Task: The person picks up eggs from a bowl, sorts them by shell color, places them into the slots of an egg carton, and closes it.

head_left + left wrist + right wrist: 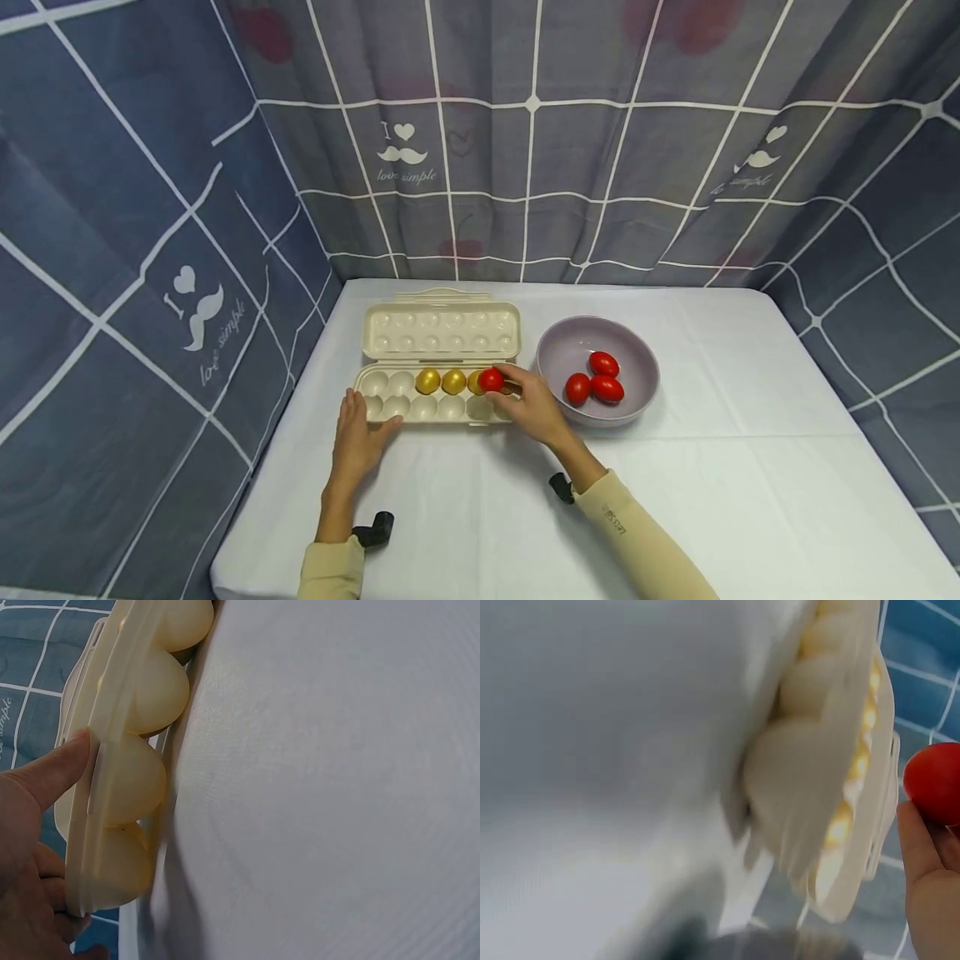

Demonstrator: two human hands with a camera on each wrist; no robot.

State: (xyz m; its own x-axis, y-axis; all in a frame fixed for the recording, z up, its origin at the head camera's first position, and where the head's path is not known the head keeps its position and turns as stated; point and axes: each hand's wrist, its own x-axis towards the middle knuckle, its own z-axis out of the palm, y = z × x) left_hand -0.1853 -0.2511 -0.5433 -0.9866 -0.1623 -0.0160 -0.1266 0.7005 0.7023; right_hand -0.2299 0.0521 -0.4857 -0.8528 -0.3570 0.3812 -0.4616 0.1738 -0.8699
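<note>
On cloth (457,508), hands (358,446) (538,407) grip carton (451,408) (left), red egg (491,380) (right) partly hiding gold one (473,382).

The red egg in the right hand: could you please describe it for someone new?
On the white table, an open egg box lies left of a bowl. Above the box, the right hand holds the red egg; the other three red eggs are inside the bowl.
</note>
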